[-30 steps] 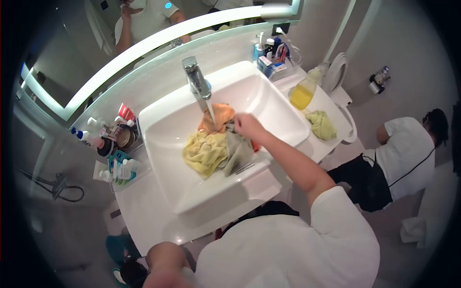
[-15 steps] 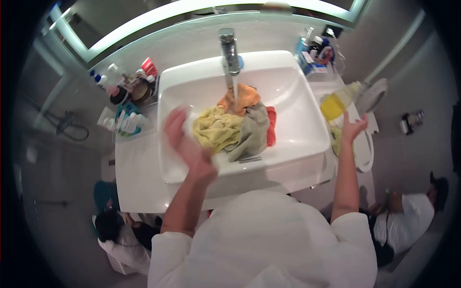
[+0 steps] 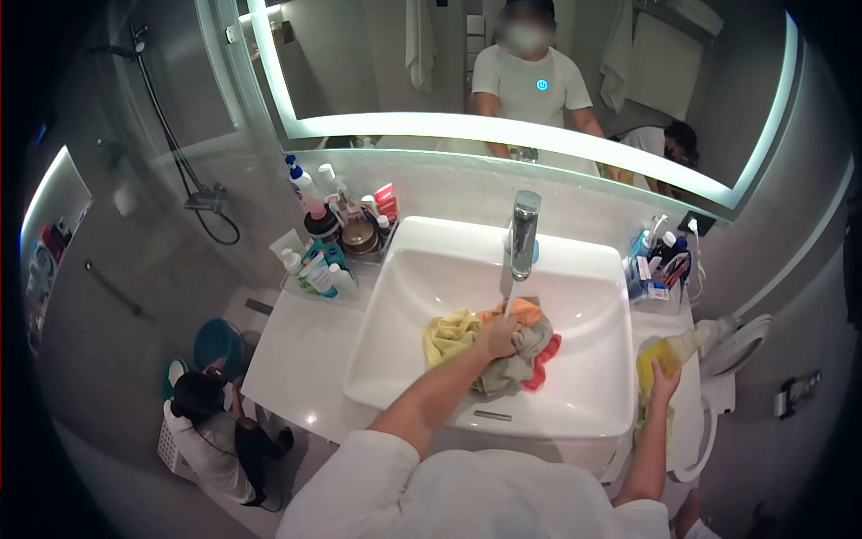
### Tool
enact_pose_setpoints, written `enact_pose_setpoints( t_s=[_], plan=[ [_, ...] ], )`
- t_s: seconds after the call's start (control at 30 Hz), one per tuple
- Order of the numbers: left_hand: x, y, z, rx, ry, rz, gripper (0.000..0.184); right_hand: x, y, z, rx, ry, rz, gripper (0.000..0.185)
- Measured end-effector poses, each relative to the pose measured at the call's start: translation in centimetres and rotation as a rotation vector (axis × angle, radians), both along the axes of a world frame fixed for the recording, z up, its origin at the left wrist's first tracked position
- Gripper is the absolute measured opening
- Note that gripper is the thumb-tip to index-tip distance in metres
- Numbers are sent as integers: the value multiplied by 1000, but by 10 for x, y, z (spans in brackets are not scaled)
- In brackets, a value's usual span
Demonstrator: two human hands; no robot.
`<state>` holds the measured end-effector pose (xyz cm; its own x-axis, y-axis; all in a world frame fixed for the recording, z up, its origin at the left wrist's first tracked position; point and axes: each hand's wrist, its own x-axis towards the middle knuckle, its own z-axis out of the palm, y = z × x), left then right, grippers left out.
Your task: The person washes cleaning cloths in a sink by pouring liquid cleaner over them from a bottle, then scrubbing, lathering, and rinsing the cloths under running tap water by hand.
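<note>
- Holding the two hands well apart, one down in the washbasin, the other out at the right end of the countertop.
- Reaching with the left hand into the bunched cloths, touching near the grey cloth and the orange cloth; impossible to tell whether gripping or only pressing, with fingertips hidden in folds.
- Placed in the basin below the faucet, probably to catch the running water directly on the heap.
- Heaped together, with the yellow cloth on the left and the red cloth on the right, perhaps to stay within reach of a single hand.
- Clasping the bottle of yellow liquid in the right hand, with fingers around the lower body, likely for a steadier hold than at the narrow upper end.
- Tilting that bottle, upper end away to the right, beside the basin and near the yellow-green cloth.
- Grouped behind and to the left of the basin, toiletries, apparently to leave the bowl accessible; more small containers in the right back corner, likely for the same reason.
- Crouching low at far left, well apart from both hands, another person near a teal tub.
</note>
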<state>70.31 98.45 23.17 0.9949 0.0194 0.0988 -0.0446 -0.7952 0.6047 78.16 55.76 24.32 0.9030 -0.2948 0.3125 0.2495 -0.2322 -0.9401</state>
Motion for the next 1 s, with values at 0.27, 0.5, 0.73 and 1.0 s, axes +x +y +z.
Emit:
enact_pose_setpoints(
  t_s=[0.27,0.5,0.73,1.0],
  plan=[
    [-48,30,57,190,108,198,77,-26,48,122,-745,-373,113,51],
    [-71,-3,26,255,81,-49,76,-34,127,202,-1616,-714,266,41],
    [-79,9,57,451,252,50,95,-28,174,233,-1716,-969,294,23],
    [-97,43,67,376,465,135,107,-50,221,249,-1894,-830,400,21]
  ],
)
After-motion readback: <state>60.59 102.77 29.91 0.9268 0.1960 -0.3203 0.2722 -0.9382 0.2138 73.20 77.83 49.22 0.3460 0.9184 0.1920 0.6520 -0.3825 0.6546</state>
